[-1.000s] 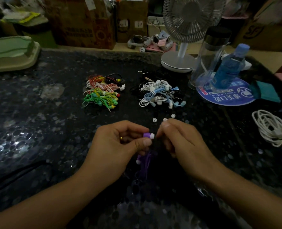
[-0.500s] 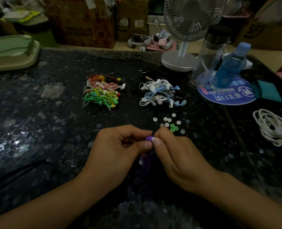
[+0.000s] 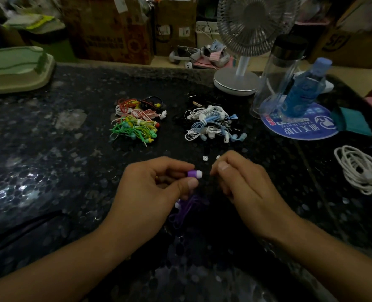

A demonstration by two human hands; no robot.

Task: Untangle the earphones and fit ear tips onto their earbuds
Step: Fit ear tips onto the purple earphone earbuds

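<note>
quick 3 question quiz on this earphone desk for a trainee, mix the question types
1. True or false: the left hand pinches a purple earbud.
2. Which heap lies nearer the fan base? A) the green and yellow earphones B) the white and blue earphones
3. Fill in: the loose white ear tip lies on the ____ tabletop, just beyond the right hand.

Key: 1 true; 2 B; 3 dark

Dim room, dark speckled stone tabletop (image 3: 49, 171), white desk fan (image 3: 246, 40) at one o'clock, cardboard boxes (image 3: 106, 29) at twelve o'clock behind.
</note>
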